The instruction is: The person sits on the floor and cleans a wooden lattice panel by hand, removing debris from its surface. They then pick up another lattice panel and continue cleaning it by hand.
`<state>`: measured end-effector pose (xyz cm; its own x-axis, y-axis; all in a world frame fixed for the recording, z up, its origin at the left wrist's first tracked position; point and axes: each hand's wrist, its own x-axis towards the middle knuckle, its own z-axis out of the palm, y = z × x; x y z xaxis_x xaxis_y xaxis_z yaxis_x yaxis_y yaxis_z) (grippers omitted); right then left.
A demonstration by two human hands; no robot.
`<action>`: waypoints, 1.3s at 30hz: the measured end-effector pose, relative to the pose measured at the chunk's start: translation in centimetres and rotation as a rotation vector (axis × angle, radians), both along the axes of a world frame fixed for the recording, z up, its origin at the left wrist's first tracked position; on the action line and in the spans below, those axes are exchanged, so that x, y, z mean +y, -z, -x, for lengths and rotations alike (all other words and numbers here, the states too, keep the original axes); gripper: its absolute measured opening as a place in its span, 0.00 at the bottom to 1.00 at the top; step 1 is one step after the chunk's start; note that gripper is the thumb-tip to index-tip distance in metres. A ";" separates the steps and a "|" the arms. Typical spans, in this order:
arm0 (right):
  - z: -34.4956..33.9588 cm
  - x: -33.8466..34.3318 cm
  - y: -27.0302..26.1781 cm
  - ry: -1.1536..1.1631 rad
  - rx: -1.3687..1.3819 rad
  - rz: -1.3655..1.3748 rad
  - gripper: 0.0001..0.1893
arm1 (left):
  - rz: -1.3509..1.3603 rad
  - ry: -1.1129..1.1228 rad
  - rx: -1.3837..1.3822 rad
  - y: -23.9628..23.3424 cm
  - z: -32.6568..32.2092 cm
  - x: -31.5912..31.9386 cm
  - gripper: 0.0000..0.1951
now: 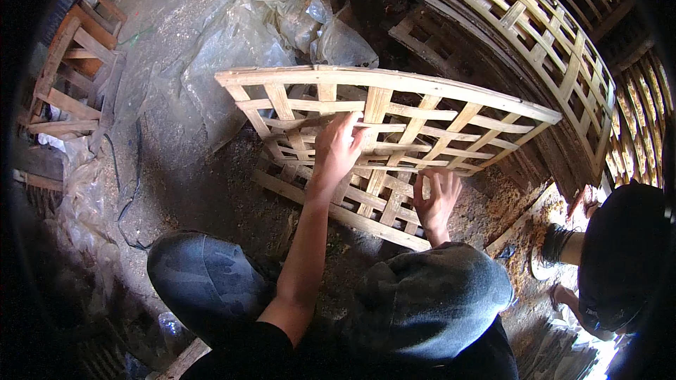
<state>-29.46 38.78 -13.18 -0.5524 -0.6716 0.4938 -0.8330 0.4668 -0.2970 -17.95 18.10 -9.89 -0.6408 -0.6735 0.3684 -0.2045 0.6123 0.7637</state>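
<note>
A woven bamboo lattice panel (391,80) with a flat slat rim stands tilted in front of me. My left hand (338,142) is at its middle, the fingers curled around a crossing slat. Near the panel's lower edge is my right hand (438,195), its fingers bent and its thumb apart; whether it grips a slat cannot be told. Beneath and nearer to my knees, a second lattice panel (380,229) lies low over the dirt floor, partly hidden by my left forearm and the upright panel.
Stacked lattice panels (528,21) lean at the upper right. Crumpled plastic sheeting (280,16) lies beyond the panel. Wooden frames (74,89) and a dark cord (120,190) are at the left. Another person's leg (573,248) shows at the right, beside more slatted pieces.
</note>
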 end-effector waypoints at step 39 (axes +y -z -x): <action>-3.8 1.8 5.2 -0.439 -0.559 -0.115 0.06 | -0.115 0.009 0.076 -0.2 0.0 -1.8 0.08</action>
<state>-25.65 40.55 -18.37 -0.3691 -0.9205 0.1286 -0.6884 0.1778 -0.7032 -17.96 16.29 -9.69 -0.6204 -0.7082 0.3371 -0.1379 0.5216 0.8419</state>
